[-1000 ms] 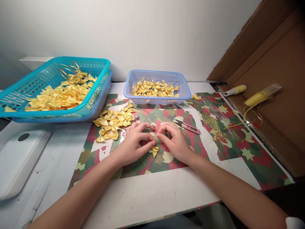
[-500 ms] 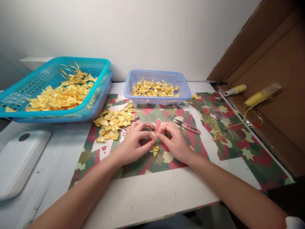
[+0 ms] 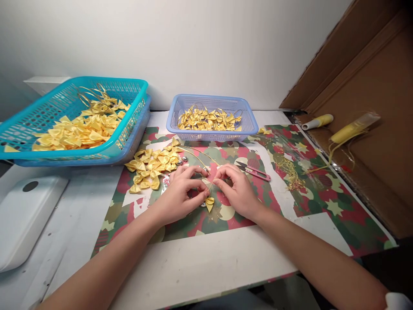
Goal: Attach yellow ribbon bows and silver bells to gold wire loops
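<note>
My left hand [image 3: 185, 189] pinches a thin gold cord [image 3: 210, 187], with a yellow bow [image 3: 209, 203] hanging just below its fingertips. Facing it, my right hand [image 3: 237, 188] is closed on the other part of the cord, thumb against forefinger. A silver bell shows partly beneath the left fingertips. Beyond both hands, gold cords [image 3: 198, 151] stretch over the patterned sheet. Loose yellow bows [image 3: 153, 165] are heaped left of my left hand, with small silver bells [image 3: 183, 159] at the heap's edge.
Pink-handled thread snips [image 3: 256, 172] lie right of my right hand. A turquoise basket [image 3: 129, 82] and a blue basket [image 3: 213, 137] hold yellow bows. Cord scraps [image 3: 292, 174], yellow spools [image 3: 348, 129] and a cardboard wall [image 3: 371, 107] stand right; a white case [image 3: 29, 215] lies left.
The cord between my hands is drawn straighter, and my right fingers have shifted slightly. The bow stays beneath my left fingertips. The whole view has moved very slightly.
</note>
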Tool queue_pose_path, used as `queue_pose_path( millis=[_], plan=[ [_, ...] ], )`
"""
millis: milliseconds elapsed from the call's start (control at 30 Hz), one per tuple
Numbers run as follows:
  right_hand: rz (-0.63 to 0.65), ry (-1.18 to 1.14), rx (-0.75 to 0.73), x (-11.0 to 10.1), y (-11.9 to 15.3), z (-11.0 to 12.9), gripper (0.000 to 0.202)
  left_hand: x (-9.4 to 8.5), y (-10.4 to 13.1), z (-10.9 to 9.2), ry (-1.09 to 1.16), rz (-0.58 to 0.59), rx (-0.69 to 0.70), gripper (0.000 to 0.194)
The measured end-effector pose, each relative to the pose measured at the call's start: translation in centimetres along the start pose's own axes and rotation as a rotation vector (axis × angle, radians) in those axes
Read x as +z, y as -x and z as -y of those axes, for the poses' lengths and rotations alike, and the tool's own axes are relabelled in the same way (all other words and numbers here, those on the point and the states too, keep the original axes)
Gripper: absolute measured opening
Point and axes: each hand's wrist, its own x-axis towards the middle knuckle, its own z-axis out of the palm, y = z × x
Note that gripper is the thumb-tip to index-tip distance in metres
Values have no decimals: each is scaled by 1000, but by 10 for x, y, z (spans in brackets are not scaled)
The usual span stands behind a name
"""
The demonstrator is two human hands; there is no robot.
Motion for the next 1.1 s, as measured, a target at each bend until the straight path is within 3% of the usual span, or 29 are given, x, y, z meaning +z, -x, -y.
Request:
queue_pose_path(
  millis=[167,233,400,567,867,1100],
  plan=[
    [-75,-6,-28,-4,2,1,2,1,0,0,0,-12,-1,24],
    [-95,24,-114,-7,3,4,11,1,0,0,0,-16,-2,24],
    [60,303,-281,-7,6,8,11,1,2,0,10,-31,-13,22],
    [54,424,-341,-1,7,3,12,0,2,-1,8,-25,-8,24],
    [99,478,-331,-3,6,1,14,-2,2,-1,39,10,-17,34],
    [111,484,-329,-2,7,1,14,-1,2,-2,32,-5,-27,26]
  ],
)
